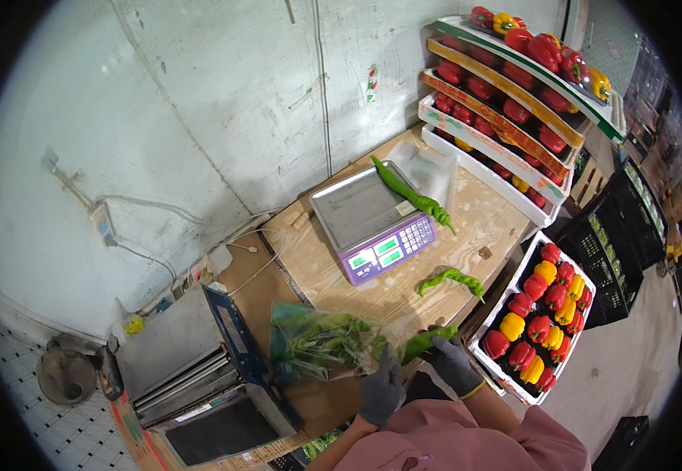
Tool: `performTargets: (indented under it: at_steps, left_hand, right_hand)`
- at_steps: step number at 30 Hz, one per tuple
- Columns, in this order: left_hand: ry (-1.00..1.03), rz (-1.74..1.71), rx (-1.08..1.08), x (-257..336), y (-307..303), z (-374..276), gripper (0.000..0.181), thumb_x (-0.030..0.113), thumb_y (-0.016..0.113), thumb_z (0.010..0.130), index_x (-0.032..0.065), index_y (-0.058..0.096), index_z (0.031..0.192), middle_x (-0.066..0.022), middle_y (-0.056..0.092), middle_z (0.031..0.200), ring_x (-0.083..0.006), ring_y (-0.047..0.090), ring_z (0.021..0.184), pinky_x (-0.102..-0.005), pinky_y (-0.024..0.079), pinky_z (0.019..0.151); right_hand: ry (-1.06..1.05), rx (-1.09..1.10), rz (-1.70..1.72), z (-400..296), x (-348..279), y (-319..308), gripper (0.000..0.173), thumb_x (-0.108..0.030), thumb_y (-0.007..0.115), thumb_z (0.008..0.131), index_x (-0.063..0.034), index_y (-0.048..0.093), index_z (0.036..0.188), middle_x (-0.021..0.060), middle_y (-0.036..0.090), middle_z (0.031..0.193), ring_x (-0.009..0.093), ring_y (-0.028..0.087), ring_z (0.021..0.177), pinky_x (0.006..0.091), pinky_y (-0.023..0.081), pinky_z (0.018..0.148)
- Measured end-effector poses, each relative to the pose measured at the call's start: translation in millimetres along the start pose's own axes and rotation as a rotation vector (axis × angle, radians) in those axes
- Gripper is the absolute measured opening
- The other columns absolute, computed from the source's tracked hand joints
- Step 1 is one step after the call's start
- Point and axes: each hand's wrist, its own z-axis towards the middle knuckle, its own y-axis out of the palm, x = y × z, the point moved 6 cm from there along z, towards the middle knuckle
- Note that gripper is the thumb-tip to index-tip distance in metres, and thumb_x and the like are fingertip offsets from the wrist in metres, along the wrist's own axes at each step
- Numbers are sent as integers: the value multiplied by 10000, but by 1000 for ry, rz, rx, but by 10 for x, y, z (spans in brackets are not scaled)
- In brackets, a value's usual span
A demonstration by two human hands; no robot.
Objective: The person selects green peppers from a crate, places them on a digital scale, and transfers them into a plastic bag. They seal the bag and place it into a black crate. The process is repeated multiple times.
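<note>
My right hand (pixel 456 366), in a grey glove, grips long green peppers (pixel 420 344) beside the table's near edge. The peppers reach toward the mouth of a clear plastic bag (pixel 329 341), which lies on its side with more green vegetables in it. At that mouth, my left hand (pixel 380 388), gloved too, appears to hold the plastic; its fingertips partly overlap the bag. A single curled green pepper (pixel 451 281) lies on the wooden table (pixel 341 300). Another long green pepper (pixel 406 189) rests across the pan of a purple digital scale (pixel 358 206).
A bag-sealing machine (pixel 200 377) stands at left, near a fan (pixel 66 375). Stacked trays of bell peppers (pixel 500 106) rise at the table's back right. Another bell-pepper tray (pixel 535 318) sits right of the table. Black crates (pixel 606 247) and cables (pixel 253 271) are also present.
</note>
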Motion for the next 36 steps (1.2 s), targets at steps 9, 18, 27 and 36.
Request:
performTargets:
  at_steps: [9, 18, 27, 36]
  left_hand:
    - [100, 68, -45, 287, -21, 79, 515, 293, 555, 986, 53, 479, 1435, -123, 523, 479, -299, 519, 384, -415, 408, 400]
    - [139, 131, -68, 372, -40, -5, 545, 250, 569, 971, -3, 441, 1436, -142, 555, 521, -324, 545, 431, -433, 425, 435]
    - [135, 50, 25, 215, -67, -85, 496, 281, 556, 973, -11, 512, 1371, -163, 571, 541, -343, 568, 454, -445, 430, 443]
    - [86, -3, -35, 150, 1, -119, 512, 244, 575, 954, 21, 493, 1408, -153, 574, 551, -327, 572, 471, -443, 438, 466]
  right_hand:
    - [241, -156, 226, -400, -17, 71, 294, -116, 618, 930, -23, 576, 1206, 132, 633, 1181, 290, 585, 1165, 424, 479, 1009]
    - [-59, -450, -678, 36, 520, 307, 459, -195, 569, 957, -47, 493, 1385, 141, 552, 1347, 251, 535, 1228, 386, 410, 1080]
    - [-792, -599, -1095, 343, 488, 971, 426, -203, 556, 958, -38, 543, 1351, 138, 540, 1366, 253, 548, 1209, 378, 433, 1058]
    - [-289, -522, -888, 723, 750, 809, 306, -143, 564, 940, -24, 643, 1211, 159, 598, 1285, 278, 570, 1192, 384, 453, 1032]
